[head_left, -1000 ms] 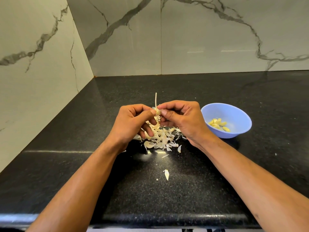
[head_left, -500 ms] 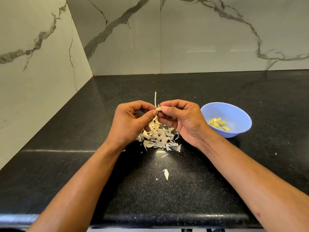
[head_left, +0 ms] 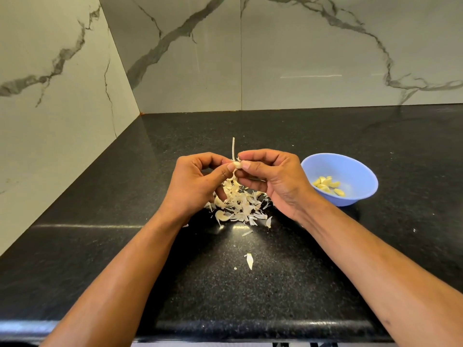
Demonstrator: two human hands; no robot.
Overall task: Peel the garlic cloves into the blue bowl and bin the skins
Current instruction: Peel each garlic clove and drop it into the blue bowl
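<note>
Both hands meet above the black counter and pinch one small garlic clove (head_left: 236, 165) between thumbs and fingertips. My left hand (head_left: 198, 182) holds it from the left, my right hand (head_left: 273, 179) from the right. A thin pale garlic stalk (head_left: 233, 149) sticks up just behind the fingertips. Below the hands lies a heap of papery skins (head_left: 238, 205), with cloves or skin pieces mixed in. The blue bowl (head_left: 350, 166) stands right of my right hand and holds several peeled yellowish cloves (head_left: 328, 185).
A loose skin flake (head_left: 249, 260) and a crumb lie nearer the counter's front edge (head_left: 225, 326). Marble walls close off the left side and the back. No bin is in view.
The hands have risen slightly and drawn together on the clove; the thumbs now pinch it closer to the stalk. Bowl and skin heap have not moved.
</note>
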